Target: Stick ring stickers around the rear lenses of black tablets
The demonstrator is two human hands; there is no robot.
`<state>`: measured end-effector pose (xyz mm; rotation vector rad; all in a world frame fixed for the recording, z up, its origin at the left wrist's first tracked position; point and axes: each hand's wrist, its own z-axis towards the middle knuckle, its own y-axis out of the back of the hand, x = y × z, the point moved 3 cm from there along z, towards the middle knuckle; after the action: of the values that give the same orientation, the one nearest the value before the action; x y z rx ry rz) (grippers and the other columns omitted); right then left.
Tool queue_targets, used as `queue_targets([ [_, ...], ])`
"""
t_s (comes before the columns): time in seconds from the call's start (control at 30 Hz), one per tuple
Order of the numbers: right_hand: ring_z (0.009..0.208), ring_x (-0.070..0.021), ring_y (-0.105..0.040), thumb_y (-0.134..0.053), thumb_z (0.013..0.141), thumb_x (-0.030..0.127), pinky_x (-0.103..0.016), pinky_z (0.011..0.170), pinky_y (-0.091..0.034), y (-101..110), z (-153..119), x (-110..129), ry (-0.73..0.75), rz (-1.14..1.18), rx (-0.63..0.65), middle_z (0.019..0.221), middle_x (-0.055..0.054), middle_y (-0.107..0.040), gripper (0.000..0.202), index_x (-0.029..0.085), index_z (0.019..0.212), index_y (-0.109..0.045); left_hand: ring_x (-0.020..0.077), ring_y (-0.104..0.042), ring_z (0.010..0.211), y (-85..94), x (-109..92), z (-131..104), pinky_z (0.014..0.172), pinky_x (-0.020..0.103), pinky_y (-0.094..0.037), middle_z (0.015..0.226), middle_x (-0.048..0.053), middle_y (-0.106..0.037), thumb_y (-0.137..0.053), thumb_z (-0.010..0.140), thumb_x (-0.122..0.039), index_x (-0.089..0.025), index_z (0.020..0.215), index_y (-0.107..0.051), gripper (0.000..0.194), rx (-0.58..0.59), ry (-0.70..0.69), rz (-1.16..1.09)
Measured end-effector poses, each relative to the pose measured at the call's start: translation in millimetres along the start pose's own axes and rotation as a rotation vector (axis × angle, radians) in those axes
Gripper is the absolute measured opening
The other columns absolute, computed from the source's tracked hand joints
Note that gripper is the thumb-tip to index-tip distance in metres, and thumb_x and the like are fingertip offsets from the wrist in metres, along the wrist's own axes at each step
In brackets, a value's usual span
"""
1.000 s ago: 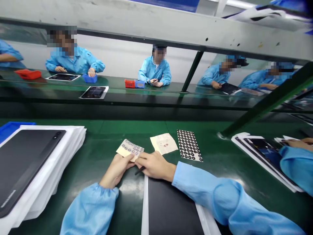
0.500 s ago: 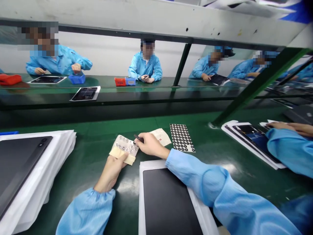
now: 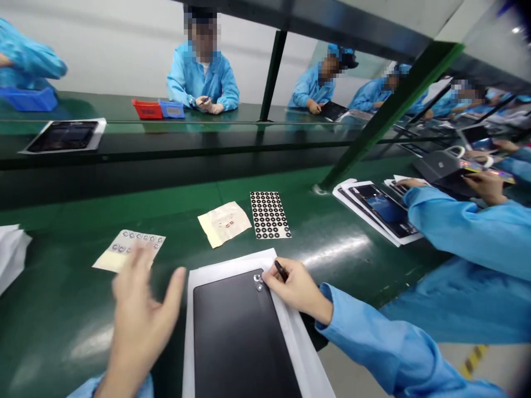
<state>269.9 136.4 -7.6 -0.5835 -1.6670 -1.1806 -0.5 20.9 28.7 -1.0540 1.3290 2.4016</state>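
right hand [image 3: 296, 287] is pinching one dark tool [image 3: 281, 271] at the tablet [image 3: 240, 337] corner, on the belt | left hand [image 3: 139, 315] is hovering fingers spread, holding nothing | sheets on belt: three — ring sheet [image 3: 128, 250], cream sheet [image 3: 224, 223], dotted sheet [image 3: 269, 215]

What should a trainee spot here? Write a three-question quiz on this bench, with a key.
1. True or false: the right hand holds a dark tool at the top corner of the black tablet.
2. Which lies nearest the left hand?
A. the black dot sheet
B. the sticker card
C. the red bin
3. Fill in: the tablet lies on a white ____.

Key:
1. True; its tip is by the small round lenses.
2. B; the hand is open and blurred, just short of the card.
3. Sheet.
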Motion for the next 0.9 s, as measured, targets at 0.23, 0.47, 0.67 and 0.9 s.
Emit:
queue_targets([
  [0.23,0.065,-0.0125,-0.062,-0.062,0.096,0.024,-0.023,0.057,-0.046,9,-10,4,0.363,-0.140,-0.031,0.078,-0.002,-0.069,0.011,0.018,0.091,-0.071,0.0333,-0.060,0.110,-53.2,-17,3,0.091,0.052,-0.045,0.113,0.009,-0.071,-0.044,0.102,-0.043,-0.026,0.126,-0.069,0.039,0.477,-0.152,0.218],
  [0.47,0.065,-0.0121,-0.064,-0.057,0.100,0.012,-0.026,0.052,-0.046,2,-33,3,0.814,-0.622,-0.028,0.101,-0.008,-0.071,0.032,0.012,0.132,-0.062,0.0241,-0.061,0.093,-55.8,-10,5,0.083,0.038,-0.045,0.095,0.003,-0.069,-0.052,0.102,-0.041,-0.025,0.095,-0.070,0.024,0.427,-0.239,0.022],
  [0.67,0.059,-0.0125,-0.059,-0.052,0.102,0.012,-0.029,0.050,-0.048,-14,-43,18,0.651,-0.713,-0.048,0.100,-0.009,-0.067,0.032,0.009,0.132,-0.061,0.0189,-0.062,0.088,-56.5,-12,-4,0.080,0.030,-0.045,0.093,0.001,-0.068,-0.053,0.104,-0.029,-0.022,0.099,-0.062,0.012,0.374,-0.345,-0.037],
  [0.9,0.057,-0.0140,-0.061,-0.049,0.102,0.008,-0.028,0.047,-0.049,-22,-44,28,0.627,-0.748,-0.113,0.088,-0.009,-0.065,0.029,0.004,0.126,-0.064,0.0187,-0.061,0.088,-58.8,-12,-3,0.079,0.029,-0.045,0.093,0.001,-0.066,-0.053,0.104,-0.027,-0.022,0.100,-0.060,0.010,0.380,-0.374,-0.031],
])
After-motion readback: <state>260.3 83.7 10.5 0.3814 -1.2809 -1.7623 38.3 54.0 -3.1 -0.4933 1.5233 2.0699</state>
